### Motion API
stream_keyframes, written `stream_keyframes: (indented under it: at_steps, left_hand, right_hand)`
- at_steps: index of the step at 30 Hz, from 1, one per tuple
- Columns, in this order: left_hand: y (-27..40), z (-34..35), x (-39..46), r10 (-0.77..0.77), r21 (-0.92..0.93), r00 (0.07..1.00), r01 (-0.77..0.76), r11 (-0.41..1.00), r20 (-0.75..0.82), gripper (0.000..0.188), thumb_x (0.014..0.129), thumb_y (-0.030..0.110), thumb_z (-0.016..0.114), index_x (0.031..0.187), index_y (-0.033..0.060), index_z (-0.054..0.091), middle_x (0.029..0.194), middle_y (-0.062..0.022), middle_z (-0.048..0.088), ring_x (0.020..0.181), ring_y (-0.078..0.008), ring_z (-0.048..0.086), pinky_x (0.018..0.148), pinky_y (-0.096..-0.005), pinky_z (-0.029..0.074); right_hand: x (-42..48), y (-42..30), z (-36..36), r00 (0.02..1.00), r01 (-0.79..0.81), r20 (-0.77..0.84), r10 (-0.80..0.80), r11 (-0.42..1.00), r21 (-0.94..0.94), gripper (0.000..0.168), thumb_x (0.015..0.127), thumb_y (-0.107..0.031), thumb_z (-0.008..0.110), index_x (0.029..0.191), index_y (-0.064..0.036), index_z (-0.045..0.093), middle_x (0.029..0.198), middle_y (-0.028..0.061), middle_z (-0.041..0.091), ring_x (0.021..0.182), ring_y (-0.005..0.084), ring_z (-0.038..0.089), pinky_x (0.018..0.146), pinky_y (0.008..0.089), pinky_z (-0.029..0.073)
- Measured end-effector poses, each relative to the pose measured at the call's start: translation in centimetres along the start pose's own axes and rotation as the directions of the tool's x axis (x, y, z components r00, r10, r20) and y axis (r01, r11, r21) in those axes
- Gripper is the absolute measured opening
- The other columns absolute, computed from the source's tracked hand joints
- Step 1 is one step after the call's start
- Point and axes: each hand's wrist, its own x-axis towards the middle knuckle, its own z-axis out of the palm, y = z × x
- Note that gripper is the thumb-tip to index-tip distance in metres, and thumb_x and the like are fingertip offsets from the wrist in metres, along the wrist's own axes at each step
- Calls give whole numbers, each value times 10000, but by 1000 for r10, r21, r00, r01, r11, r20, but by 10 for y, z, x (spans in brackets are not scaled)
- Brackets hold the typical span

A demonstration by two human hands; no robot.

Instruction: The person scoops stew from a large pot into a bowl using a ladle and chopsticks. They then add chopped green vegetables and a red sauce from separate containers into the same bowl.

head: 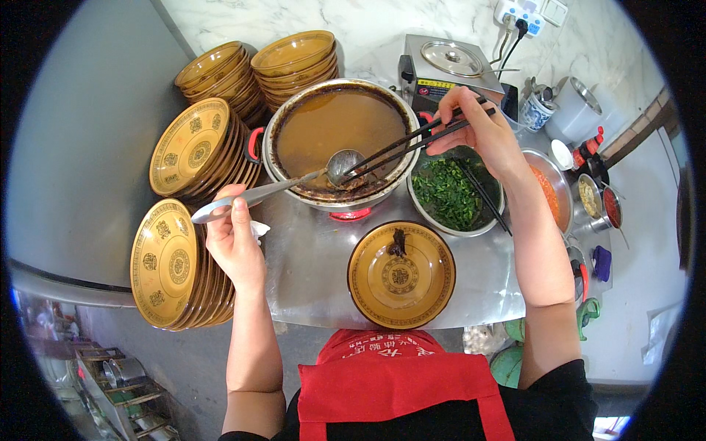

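My left hand is closed round the handle of a metal ladle, whose bowl rests at the near side of a large pot of brown broth. In my right hand is a pair of black chopsticks; their tips reach into the ladle's bowl, by some dark food partly hidden there. In front of me, below the pot, a yellow-brown patterned bowl holds a small dark piece of food near its far side.
Stacks of matching bowls stand left of the pot. To the right are a basin of chopped greens with chopsticks across it, a basin of orange-red food and small condiment pots. A lidded steel warmer stands behind, near a power strip.
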Motion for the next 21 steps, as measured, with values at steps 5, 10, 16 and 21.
stream_keyframes:
  at_steps: [5, 10, 16, 21]
  left_hand:
    - [-1, 0, 0, -44, 32, 999, 43, 999, 7, 122, 823, 50, 473, 917, -8, 527, 900, -10, 525, 669, -25, 405, 581, -162, 321]
    - [-4, 2, 3, -30, 34, 1000, 30, 999, -9, 149, 834, 100, 467, 951, 23, 516, 812, 14, 517, 617, -13, 379, 535, -151, 295]
    - [-5, 2, 3, 7, 54, 1000, -7, 999, -1, 142, 842, 101, 451, 951, 28, 507, 910, 0, 515, 630, -18, 375, 541, -158, 297]
    - [-2, 1, 4, -27, 62, 999, 30, 998, -37, 138, 842, 100, 452, 944, 39, 521, 803, 26, 512, 545, -5, 336, 476, -141, 270]
  right_hand:
    - [9, -4, 9, 995, 4, 102, 12, 988, -155, 356, 888, -318, 305, 771, -13, 447, 743, 65, 463, 617, 196, 572, 591, 274, 503]
    - [10, 2, 13, 999, 51, -8, -53, 989, -139, 377, 869, -365, 340, 700, -47, 453, 647, 0, 483, 568, 164, 608, 425, 165, 331]
    - [-17, 17, 0, 965, 227, -141, -219, 973, 38, 371, 874, -318, 345, 703, -2, 437, 736, 75, 471, 603, 216, 578, 531, 266, 481]
    - [-84, 35, -23, 947, 254, -244, -208, 950, 178, 396, 866, -340, 352, 690, 4, 439, 751, 109, 477, 657, 215, 539, 541, 358, 521]
